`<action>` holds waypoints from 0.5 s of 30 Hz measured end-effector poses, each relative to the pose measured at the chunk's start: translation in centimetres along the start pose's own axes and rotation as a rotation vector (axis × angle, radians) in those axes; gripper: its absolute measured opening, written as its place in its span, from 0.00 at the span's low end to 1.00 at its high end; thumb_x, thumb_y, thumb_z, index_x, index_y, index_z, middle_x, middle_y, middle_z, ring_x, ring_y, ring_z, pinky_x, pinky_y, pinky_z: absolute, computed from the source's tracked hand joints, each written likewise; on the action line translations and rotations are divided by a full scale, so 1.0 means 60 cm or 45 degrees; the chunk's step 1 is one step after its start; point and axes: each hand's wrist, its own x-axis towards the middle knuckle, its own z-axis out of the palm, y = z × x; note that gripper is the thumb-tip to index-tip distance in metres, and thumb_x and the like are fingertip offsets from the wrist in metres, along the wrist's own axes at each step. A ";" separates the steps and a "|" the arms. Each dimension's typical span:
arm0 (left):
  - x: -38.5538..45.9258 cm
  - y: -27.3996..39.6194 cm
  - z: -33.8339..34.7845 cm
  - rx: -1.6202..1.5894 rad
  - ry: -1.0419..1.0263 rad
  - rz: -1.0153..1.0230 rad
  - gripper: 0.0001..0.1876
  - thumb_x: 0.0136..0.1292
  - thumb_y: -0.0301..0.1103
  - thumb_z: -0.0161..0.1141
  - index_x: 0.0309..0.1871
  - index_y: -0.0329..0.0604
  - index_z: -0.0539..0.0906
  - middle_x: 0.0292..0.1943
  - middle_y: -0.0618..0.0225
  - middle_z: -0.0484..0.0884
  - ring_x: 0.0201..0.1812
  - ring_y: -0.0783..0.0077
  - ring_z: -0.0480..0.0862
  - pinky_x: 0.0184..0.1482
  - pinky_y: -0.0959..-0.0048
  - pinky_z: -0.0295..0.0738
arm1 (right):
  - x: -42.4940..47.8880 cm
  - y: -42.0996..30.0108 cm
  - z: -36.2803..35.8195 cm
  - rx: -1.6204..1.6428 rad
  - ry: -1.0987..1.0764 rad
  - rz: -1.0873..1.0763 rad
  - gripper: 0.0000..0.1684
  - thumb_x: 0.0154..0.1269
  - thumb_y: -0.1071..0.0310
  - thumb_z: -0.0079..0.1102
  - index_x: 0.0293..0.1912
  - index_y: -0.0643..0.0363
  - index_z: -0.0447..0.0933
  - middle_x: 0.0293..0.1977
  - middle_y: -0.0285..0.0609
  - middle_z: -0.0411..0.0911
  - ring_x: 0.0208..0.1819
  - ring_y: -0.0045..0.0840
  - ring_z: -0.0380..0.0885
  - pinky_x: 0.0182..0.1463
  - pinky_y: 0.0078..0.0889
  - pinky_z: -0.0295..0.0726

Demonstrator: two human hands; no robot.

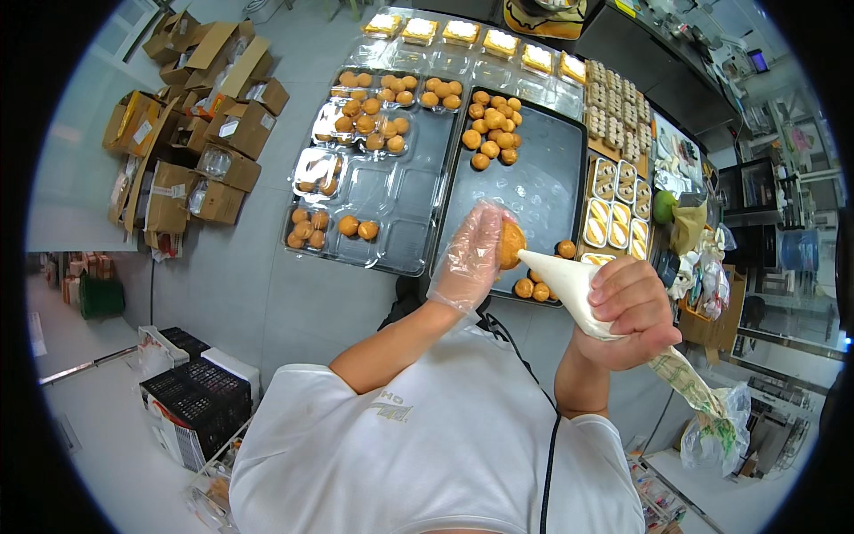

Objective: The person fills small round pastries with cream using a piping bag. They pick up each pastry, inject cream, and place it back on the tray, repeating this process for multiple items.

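Note:
My left hand, in a clear plastic glove, holds a round golden-brown cream puff above a dark baking tray. My bare right hand is closed around a piping bag filled with pale cream, its tip touching the puff's right side. The twisted tail of the bag hangs down at the right. More puffs are grouped at the tray's far end, and several lie near its close right corner. To the left, clear plastic boxes on another tray partly contain puffs.
Clear containers with cream-topped pastries line the back. Boxed filled pastries and small packed items stand at the right. Cardboard boxes are piled on the floor at the left, with black crates nearer. A black cable hangs over the white shirt.

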 end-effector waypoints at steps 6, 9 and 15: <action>-0.005 0.002 -0.013 0.084 0.052 -0.021 0.22 0.76 0.56 0.36 0.46 0.48 0.72 0.41 0.67 0.75 0.41 0.74 0.79 0.32 0.75 0.81 | -0.003 0.004 0.013 0.029 -0.011 -0.002 0.35 0.77 0.41 0.27 0.19 0.53 0.60 0.15 0.34 0.67 0.18 0.22 0.68 0.25 0.25 0.72; -0.007 0.003 -0.016 0.026 0.079 -0.037 0.23 0.76 0.56 0.36 0.47 0.48 0.72 0.42 0.67 0.76 0.41 0.73 0.80 0.32 0.75 0.82 | -0.001 0.005 0.019 0.018 -0.026 0.022 0.35 0.77 0.41 0.27 0.19 0.53 0.59 0.15 0.34 0.67 0.18 0.22 0.68 0.25 0.26 0.72; -0.006 0.003 -0.028 -0.064 0.055 -0.041 0.22 0.76 0.56 0.38 0.48 0.48 0.73 0.46 0.68 0.74 0.45 0.74 0.78 0.43 0.71 0.81 | -0.005 0.014 0.027 0.074 -0.063 0.029 0.35 0.78 0.41 0.27 0.19 0.53 0.60 0.14 0.35 0.66 0.18 0.22 0.68 0.25 0.27 0.72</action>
